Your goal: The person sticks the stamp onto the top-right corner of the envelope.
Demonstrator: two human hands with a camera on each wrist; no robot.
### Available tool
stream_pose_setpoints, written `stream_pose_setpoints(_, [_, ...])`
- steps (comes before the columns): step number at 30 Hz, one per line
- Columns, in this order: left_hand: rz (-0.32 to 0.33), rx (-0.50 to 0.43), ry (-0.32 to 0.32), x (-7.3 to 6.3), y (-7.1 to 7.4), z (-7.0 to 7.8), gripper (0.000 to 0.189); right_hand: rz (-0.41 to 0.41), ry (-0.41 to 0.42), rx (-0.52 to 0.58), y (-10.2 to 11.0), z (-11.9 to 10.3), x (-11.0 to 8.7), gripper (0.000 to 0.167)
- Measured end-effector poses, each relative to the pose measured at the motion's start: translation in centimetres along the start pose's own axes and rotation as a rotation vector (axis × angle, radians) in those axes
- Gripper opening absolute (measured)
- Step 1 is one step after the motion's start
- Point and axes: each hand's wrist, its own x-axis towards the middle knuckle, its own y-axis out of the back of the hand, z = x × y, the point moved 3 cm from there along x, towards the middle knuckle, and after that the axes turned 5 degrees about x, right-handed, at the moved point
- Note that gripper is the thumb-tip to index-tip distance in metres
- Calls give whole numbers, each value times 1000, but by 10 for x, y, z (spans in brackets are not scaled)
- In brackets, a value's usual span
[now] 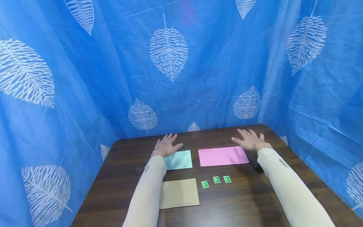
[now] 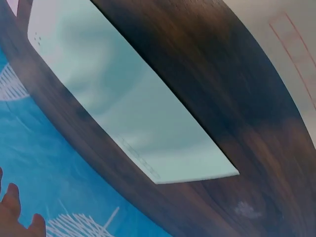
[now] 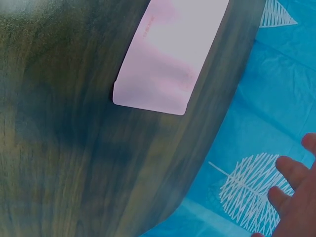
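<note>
Fingers spread, my left hand point(image 1: 165, 146) hovers over the far left of the table, nearest to a mint-green envelope point(image 1: 179, 160) that it partly covers in the head view. My right hand point(image 1: 250, 141) is likewise spread and holds nothing, close by the right end of a pink envelope point(image 1: 222, 156). A tan envelope point(image 1: 181, 193) lies nearer the front, its left part hidden by my left sleeve. To its right are three small green stamps with white borders: a left stamp point(image 1: 205, 184), a middle stamp point(image 1: 216, 179) and a right stamp point(image 1: 227, 179).
The dark brown wooden table point(image 1: 227, 208) has rounded far corners. Blue curtains point(image 1: 198, 63) with white leaf prints hang close behind it and at both sides. A black object point(image 1: 258, 168) is partly hidden under my right forearm.
</note>
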Motion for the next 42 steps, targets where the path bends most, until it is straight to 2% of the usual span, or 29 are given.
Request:
stream_pose_setpoints(7, [6, -42, -25, 8, -12, 17, 74, -52, -19, 8, -3, -4, -2, 92])
stream_pose_setpoints(13, [-10, -46, -41, 13, -22, 27, 74, -42, -26, 18, -7, -3, -3, 92])
stream_pose_setpoints(20, [-16, -43, -65, 13, -24, 43, 74, -30, -7, -12, -11, -2, -3, 91])
stream_pose_setpoints(27, [-25, -52, -90, 12, -31, 60, 73, -85, -16, -4, -13, -1, -9, 89])
stream_pose_setpoints(37, [-60, -48, -109, 14, -43, 71, 70, -80, -18, 8, -19, 2, -11, 85])
stream_pose_setpoints(42, [-55, -49, -116, 14, -47, 77, 69, -85, -22, 6, -23, 1, -12, 83])
